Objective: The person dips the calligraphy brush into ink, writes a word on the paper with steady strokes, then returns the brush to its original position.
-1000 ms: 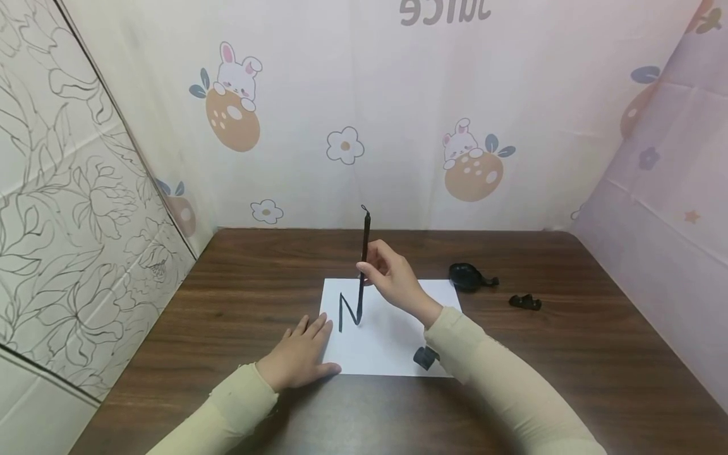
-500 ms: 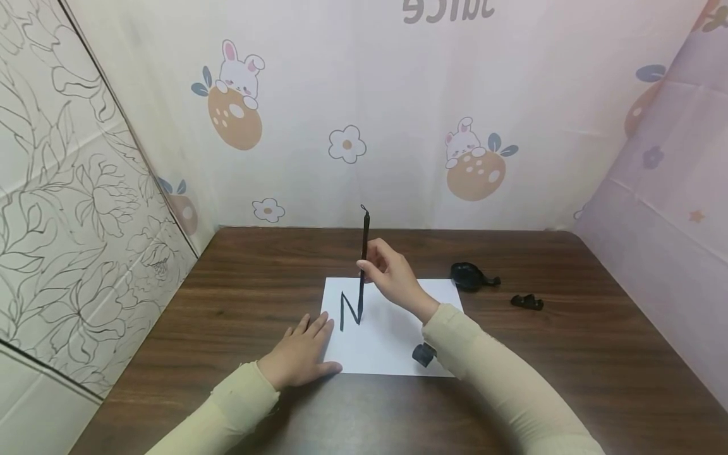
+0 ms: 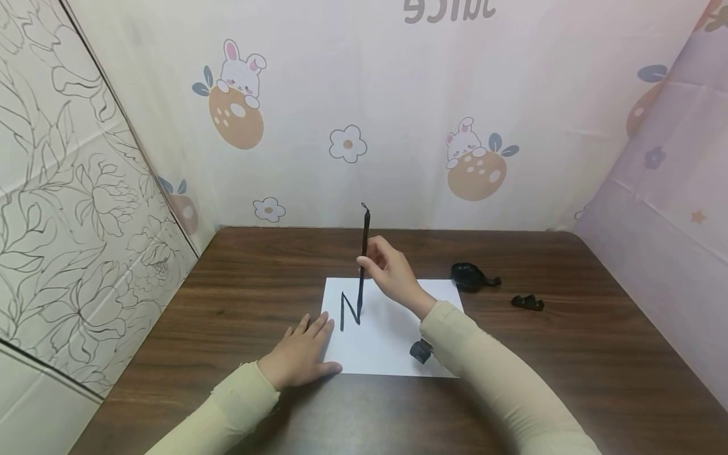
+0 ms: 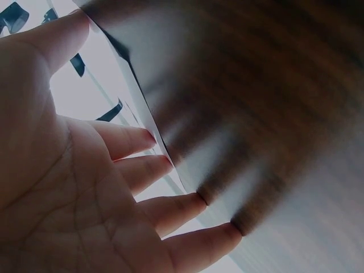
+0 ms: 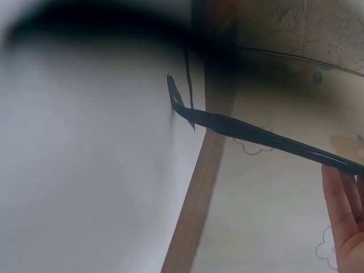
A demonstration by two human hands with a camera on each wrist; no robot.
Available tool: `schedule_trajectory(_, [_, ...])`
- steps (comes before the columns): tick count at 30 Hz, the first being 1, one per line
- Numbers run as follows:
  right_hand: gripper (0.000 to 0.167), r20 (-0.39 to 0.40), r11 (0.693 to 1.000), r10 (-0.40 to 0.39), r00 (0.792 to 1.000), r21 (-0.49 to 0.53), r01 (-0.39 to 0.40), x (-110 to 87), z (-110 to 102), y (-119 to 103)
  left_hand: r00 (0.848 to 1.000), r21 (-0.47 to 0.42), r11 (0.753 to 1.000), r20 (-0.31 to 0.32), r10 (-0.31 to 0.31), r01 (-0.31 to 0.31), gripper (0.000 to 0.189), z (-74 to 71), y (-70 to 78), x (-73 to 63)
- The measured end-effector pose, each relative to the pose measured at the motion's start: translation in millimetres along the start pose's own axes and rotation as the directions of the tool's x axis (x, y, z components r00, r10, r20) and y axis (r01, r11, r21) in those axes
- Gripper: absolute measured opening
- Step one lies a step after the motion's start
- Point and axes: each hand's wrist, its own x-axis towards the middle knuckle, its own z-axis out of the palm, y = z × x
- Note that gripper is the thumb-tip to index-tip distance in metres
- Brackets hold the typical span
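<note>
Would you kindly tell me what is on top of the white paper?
The white paper bears black strokes, with a writing brush held upright over them; the left hand overlaps its left edge. Whatever the right hand and right sleeve cover cannot be seen.

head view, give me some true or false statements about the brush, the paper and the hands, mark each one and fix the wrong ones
1. The left hand rests at the left edge of the paper. True.
2. The left hand holds the brush. False: the right hand holds the brush.
3. The brush is roughly upright, tip end down. True.
4. The paper shows only a closed circle. False: it shows straight dark strokes, one upright and one slanting.
5. A small dark block lies on the paper beside the right sleeve. True.
6. The black dish is left of the paper. False: the black dish is by its upper right corner.
</note>
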Motion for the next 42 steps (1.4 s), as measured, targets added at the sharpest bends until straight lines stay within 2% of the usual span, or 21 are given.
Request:
schedule_trajectory(9, [0.018,-0.014,0.999,0.014,1.0,0.04,-0.014,5.5,0,5,1.0,-0.009,1.0,-0.002,0.004,-0.004,0.087,0.7,-0.3,0.6])
schedule_trajectory(19, [0.02,-0.034,1.0,0.027,0.999,0.004,-0.027,9.3,1,10,1.0,-0.027,1.0,0.006,0.001,-0.001,0.087,2.0,0.1,-0.8])
schedule_trajectory(33, [0.021,-0.055,0.998,0.061,0.997,0.006,-0.061,15.7,4,15,1.0,-0.035,0.999,0.011,-0.005,0.006,0.088,5.6,-1.4,-1.1])
schedule_trajectory(42, [0.022,-0.078,0.999,0.049,0.996,-0.01,-0.05,19.4,4,17,1.0,-0.038,0.999,0.005,-0.007,0.007,0.088,5.5,-1.4,-1.2])
